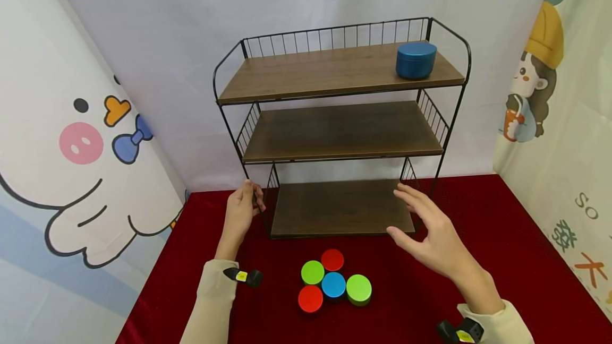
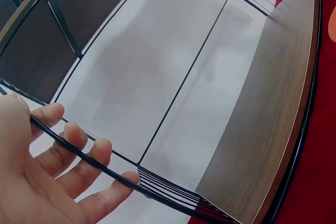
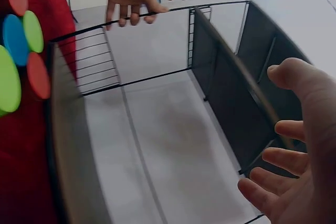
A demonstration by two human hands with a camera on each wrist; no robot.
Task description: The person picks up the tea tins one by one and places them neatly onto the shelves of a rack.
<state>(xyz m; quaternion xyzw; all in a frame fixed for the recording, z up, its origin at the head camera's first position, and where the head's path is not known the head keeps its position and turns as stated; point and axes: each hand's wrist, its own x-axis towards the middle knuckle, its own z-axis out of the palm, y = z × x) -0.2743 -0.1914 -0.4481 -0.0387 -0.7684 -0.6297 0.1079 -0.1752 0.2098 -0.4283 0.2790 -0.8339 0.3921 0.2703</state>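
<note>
A three-tier shelf rack (image 1: pixel 344 129) with brown boards and a black wire frame stands upright on the red cloth. My left hand (image 1: pixel 241 208) holds its left front post low down; in the left wrist view the fingers (image 2: pixel 94 156) reach behind the black post. On the right side, my right hand (image 1: pixel 435 232) hovers by the lower right post, thumb and fingers spread apart with nothing between them. The right wrist view shows this hand (image 3: pixel 294 150) in front of the boards, not gripping the frame. A blue round tin (image 1: pixel 416 60) sits at the top board's right end.
Several round tins stand clustered on the red cloth (image 1: pixel 158 280) before the rack: a red one (image 1: pixel 332 260), a green one (image 1: pixel 313 272), a blue one (image 1: pixel 333 284), another red (image 1: pixel 311 299) and another green (image 1: pixel 358 289). Printed curtains (image 1: pixel 86 94) hang behind and at both sides.
</note>
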